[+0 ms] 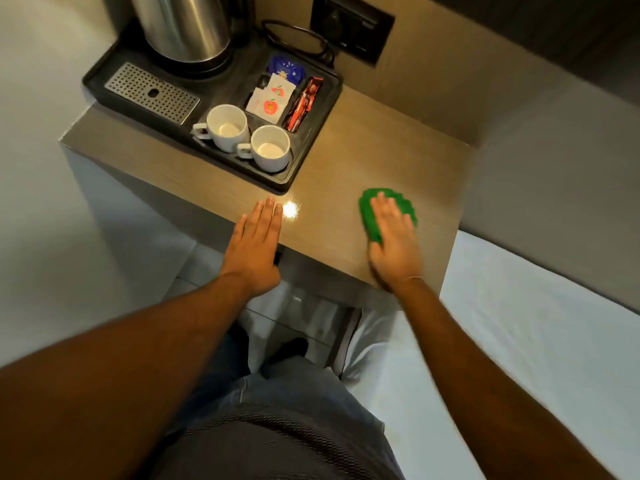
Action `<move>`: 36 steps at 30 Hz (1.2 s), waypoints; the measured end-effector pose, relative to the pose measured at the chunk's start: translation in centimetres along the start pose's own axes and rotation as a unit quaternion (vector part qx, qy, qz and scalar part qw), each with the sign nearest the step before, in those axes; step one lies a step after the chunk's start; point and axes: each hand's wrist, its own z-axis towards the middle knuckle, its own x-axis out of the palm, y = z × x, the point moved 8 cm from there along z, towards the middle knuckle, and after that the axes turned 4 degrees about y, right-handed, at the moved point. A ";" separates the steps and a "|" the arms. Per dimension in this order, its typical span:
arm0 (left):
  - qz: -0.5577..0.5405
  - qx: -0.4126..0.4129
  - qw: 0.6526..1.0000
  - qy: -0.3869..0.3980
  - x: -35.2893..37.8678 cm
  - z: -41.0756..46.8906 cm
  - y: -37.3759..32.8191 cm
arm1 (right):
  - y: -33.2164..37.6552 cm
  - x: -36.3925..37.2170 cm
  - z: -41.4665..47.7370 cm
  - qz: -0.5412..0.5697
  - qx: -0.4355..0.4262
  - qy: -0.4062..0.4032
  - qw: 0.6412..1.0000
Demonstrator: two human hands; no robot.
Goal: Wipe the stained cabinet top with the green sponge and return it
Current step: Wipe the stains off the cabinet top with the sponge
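Right hand lies flat, fingers together, on green sponge atop brown wood-grain cabinet top; left hand flat, fingers together.

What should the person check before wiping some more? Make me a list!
1. Right hand flat on green sponge: ok.
2. Sponge on the cabinet top: ok.
3. Left hand resting flat at the front edge, fingers clear of the sponge: ok.
4. Tray with cups apart from the sponge: ok.
5. Stain gone: cannot tell, glare hides the surface.
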 end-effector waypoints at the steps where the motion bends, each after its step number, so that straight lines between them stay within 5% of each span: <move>1: 0.002 -0.001 1.000 0.000 0.0 0.0 -0.1 | -3.1 -1.5 0.3 0.003 0.049 -0.017 0.999; 5: 0.002 0.004 1.000 0.003 -0.2 -0.1 -0.2 | -11.3 -6.5 6.4 0.003 0.238 -0.059 0.969; 8: -0.007 0.007 1.000 0.003 -0.4 -0.1 -0.1 | -11.5 -7.3 12.4 0.018 0.277 -0.064 0.959; 12: -0.003 0.003 1.000 0.006 -0.2 -0.3 -0.1 | -1.5 -3.0 12.4 0.019 0.095 -0.006 0.995; 17: -0.004 -0.003 1.000 -0.014 -0.2 -0.2 -0.2 | 6.2 4.3 -3.2 0.014 -0.072 0.057 0.996; 22: 0.005 0.000 1.000 0.003 0.0 0.0 -0.2 | -3.1 1.0 -8.9 0.021 0.058 0.021 0.998; 28: -0.007 0.001 1.000 0.002 -0.2 0.0 -0.3 | -11.9 -5.4 0.6 0.020 0.235 -0.066 0.969; 32: -0.012 0.007 1.000 -0.004 -0.4 -0.1 0.0 | -9.7 -5.1 6.8 0.019 0.223 -0.031 0.974; 36: -0.050 0.018 0.998 -0.022 -1.3 -0.6 -0.1 | 0.2 -1.4 6.0 0.051 0.085 -0.001 0.995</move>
